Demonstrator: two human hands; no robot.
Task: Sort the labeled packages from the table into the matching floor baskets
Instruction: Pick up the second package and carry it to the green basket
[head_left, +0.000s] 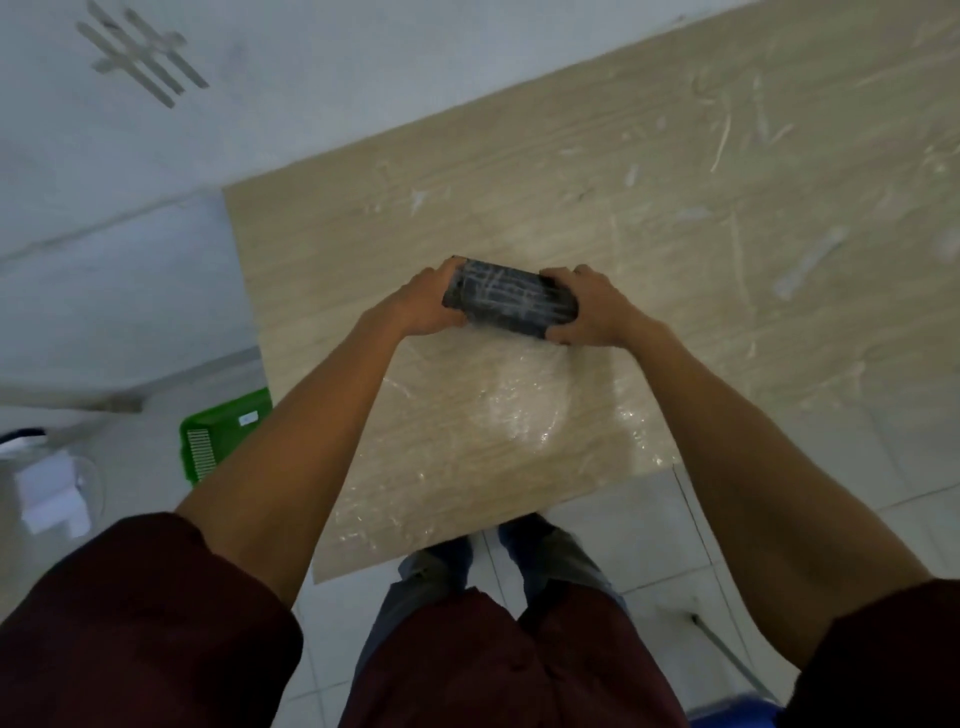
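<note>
Head view: I see the left hand (427, 304) and right hand (587, 306) clasping the ends of a dark wrapped package (509, 297) above the table (675, 208). Label unreadable. No other packages visible; green basket (226, 431) waits on the floor, contents hidden. Drop-off pending.

1. The package (509, 299) I hold is black, crossed with pale, shiny streaks of wrap.
2. My desk (649, 197) is light beige with a faint wood-grain pattern, under glossy clear film that shows whitish creases.
3. My sleeves (130, 623) and shirt front are dark maroon.
4. The basket (218, 436) on the floor is bright green with a small white label.
5. The floor (623, 545) has pale grey-white tiles with thin dark joints.
6. A blue patch (737, 719) shows at the bottom edge.
</note>
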